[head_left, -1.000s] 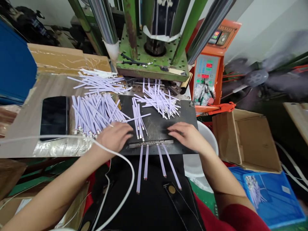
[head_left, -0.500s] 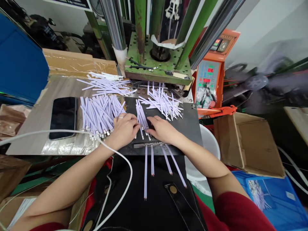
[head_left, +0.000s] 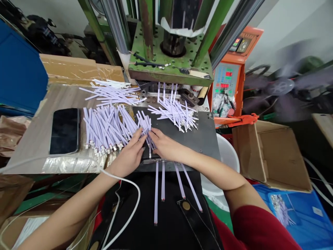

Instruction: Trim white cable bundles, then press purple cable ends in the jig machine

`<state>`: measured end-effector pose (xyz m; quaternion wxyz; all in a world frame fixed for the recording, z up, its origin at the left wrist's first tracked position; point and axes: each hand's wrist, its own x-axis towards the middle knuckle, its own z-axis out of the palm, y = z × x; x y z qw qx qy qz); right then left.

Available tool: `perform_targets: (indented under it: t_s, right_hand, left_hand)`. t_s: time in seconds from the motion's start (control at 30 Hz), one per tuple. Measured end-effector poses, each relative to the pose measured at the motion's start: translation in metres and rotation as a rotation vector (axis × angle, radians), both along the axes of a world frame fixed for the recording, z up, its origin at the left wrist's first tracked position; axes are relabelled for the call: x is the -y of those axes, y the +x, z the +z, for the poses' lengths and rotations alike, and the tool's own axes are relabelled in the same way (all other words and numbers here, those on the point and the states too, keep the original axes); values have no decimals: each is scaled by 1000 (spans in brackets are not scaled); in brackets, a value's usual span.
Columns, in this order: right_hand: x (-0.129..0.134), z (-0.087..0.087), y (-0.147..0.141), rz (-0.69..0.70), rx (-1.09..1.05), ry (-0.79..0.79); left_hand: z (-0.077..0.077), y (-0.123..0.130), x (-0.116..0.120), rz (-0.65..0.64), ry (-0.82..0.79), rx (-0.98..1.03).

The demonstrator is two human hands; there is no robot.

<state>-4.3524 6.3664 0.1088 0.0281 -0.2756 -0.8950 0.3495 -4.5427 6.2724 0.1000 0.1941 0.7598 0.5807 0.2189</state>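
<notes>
A small bunch of lilac flat cables (head_left: 144, 121) lies between my two hands on the black plate, ends fanned out at the top. My left hand (head_left: 130, 154) has its fingers closed against the bunch's left side, beside the larger cable pile (head_left: 104, 126). My right hand (head_left: 165, 147) presses its fingers and thumb to the bunch's right side. Part of the bunch is hidden under the fingers. Just below, a narrow metal fixture (head_left: 152, 160) lies at the plate's front edge. From it, several single lilac cables (head_left: 156, 192) hang toward my apron.
Another cable pile (head_left: 177, 111) lies right of centre, below a green press (head_left: 169, 74). Cables with white ends (head_left: 111, 92) lie at the back left. A black phone (head_left: 65, 131) is on the left. Beyond are an orange control box (head_left: 229, 74) and a cardboard box (head_left: 278, 156).
Both hands have shifted left and slightly nearer me, bringing the small bunch toward the larger pile. Its cables now stand more bunched and tilted. The view has tipped slightly.
</notes>
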Motion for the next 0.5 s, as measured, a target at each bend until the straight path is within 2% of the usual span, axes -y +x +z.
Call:
perform_targets:
  t_s: [0.13, 0.27, 0.3, 0.37, 0.43, 0.47, 0.5]
  right_hand:
    - [-3, 8, -6, 40, -10, 0]
    - [-29, 37, 14, 116, -82, 41]
    - [-43, 43, 25, 70, -99, 85]
    - [-81, 50, 48, -148, -100, 223]
    - [-128, 44, 68, -431, -63, 389]
    - [-153, 38, 73, -531, -39, 464]
    - [-176, 30, 75, -573, -14, 519]
  left_hand:
    - [4, 7, -6, 125, -92, 102]
    - [18, 3, -16, 71, -106, 92]
    - [25, -3, -22, 40, -98, 65]
    - [38, -15, -41, -10, -81, -14]
    - [49, -27, -74, -16, -75, -119]
    - [52, -32, -96, -9, -82, -177]
    - [52, -35, -121, 14, -89, -225]
